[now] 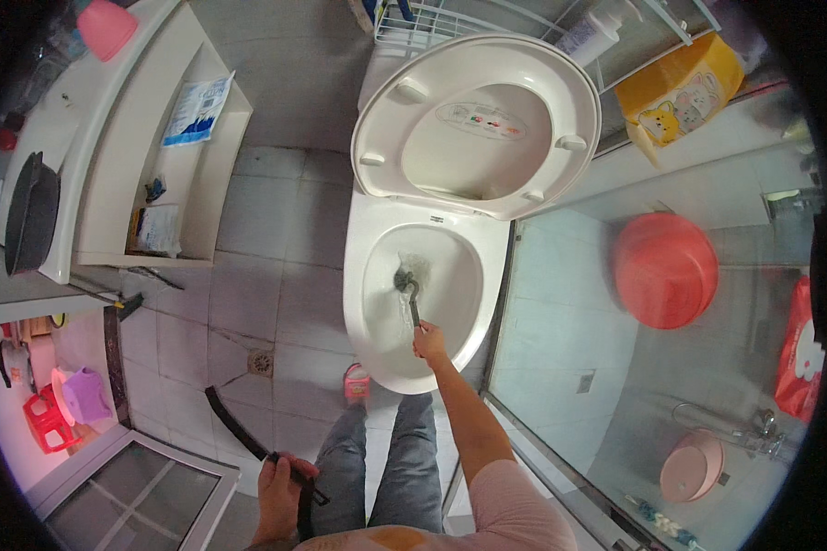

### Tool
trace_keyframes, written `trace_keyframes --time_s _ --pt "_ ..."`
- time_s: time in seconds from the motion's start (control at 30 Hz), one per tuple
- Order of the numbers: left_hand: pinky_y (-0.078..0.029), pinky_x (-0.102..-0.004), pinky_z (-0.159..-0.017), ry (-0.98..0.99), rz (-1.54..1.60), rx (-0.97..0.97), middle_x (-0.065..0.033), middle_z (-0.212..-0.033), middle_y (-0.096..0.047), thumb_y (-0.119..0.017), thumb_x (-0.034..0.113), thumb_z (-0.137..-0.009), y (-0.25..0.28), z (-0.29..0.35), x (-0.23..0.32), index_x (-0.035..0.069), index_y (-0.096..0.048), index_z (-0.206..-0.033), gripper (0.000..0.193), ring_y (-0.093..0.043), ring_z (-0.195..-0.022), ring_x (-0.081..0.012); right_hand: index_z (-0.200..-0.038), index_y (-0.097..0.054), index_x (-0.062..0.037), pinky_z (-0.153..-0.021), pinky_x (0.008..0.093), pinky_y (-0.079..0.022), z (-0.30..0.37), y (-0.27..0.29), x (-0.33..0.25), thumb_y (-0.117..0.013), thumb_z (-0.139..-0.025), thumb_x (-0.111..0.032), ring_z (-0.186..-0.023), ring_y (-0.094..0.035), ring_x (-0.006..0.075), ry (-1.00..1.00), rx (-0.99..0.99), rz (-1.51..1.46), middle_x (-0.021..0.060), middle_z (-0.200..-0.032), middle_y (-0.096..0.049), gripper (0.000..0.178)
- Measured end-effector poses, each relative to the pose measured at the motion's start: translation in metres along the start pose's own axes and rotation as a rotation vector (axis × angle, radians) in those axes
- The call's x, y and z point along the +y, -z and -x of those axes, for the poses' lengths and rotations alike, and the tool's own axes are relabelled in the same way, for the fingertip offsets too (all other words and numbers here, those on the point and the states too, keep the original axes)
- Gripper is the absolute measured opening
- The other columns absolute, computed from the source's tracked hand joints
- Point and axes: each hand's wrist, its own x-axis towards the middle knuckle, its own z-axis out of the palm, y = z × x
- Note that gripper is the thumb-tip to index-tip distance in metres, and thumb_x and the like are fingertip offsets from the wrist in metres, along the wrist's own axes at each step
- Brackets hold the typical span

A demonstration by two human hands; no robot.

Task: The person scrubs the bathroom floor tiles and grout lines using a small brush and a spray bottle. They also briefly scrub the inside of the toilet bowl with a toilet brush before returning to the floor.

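Observation:
My right hand is closed round the dark handle of a toilet brush. The brush's dark head is down in the bowl of the white toilet, at the water. Lower left, my left hand grips a long, curved black strip, whose exact kind I cannot make out. One end of the strip reaches up and left over the floor; the other passes beside my left leg. The toilet's lid and seat are raised and lean back.
At left stands a white cabinet with open shelves. A glass partition runs along the toilet's right; beyond it are a red tub and a pink basin. A wire rack stands behind the lid. A drain lies in the tiled floor.

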Motion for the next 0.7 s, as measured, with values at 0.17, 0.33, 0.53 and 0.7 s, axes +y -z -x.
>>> trace_keyframes --time_s 0.17,0.33,0.53,0.7 --pt "-0.043 -0.0337 -0.072 0.016 0.005 0.012 -0.0123 -0.077 -0.056 -0.033 0.016 -0.093 0.007 -0.003 -0.005 0.002 -0.044 -0.086 0.019 -0.054 -0.071 -0.0211 -0.097 -0.053 -0.0024 -0.039 0.0286 -0.042 -0.018 -0.006 0.01 -0.045 -0.084 -0.012 -0.048 -0.055 0.0152 -0.147 0.038 -0.233 0.0079 -0.062 -0.056 0.018" --pt "-0.043 -0.0335 -0.072 0.006 -0.036 0.017 -0.0119 -0.077 -0.057 -0.033 0.017 -0.093 0.003 -0.007 -0.004 0.002 -0.045 -0.086 0.02 -0.055 -0.071 -0.02 -0.1 -0.054 -0.0025 -0.049 0.0326 -0.048 -0.022 0.011 0.01 -0.044 -0.083 -0.009 -0.061 -0.061 0.0198 0.181 0.107 0.882 0.0108 -0.072 -0.061 0.021" --pt "-0.043 -0.0336 -0.074 -0.01 -0.005 0.037 -0.0112 -0.077 -0.057 -0.034 0.018 -0.093 0.001 -0.003 0.008 0.002 -0.045 -0.087 0.021 -0.055 -0.071 -0.0193 -0.094 -0.055 -0.0035 -0.055 0.0388 -0.049 -0.023 0.051 -0.016 -0.042 -0.084 -0.013 -0.065 -0.062 0.0269 0.394 0.11 1.443 0.0123 -0.074 -0.062 0.019" --pt "-0.045 -0.0329 -0.072 -0.01 -0.01 0.001 -0.0109 -0.078 -0.056 -0.034 0.017 -0.093 0.001 -0.004 0.011 0.003 -0.044 -0.089 0.018 -0.055 -0.072 -0.019 -0.096 -0.053 -0.0013 -0.055 0.0392 -0.049 -0.01 0.046 0.019 -0.046 -0.08 -0.013 -0.068 -0.062 0.0277 0.4 0.139 1.448 0.0142 -0.074 -0.062 0.02"
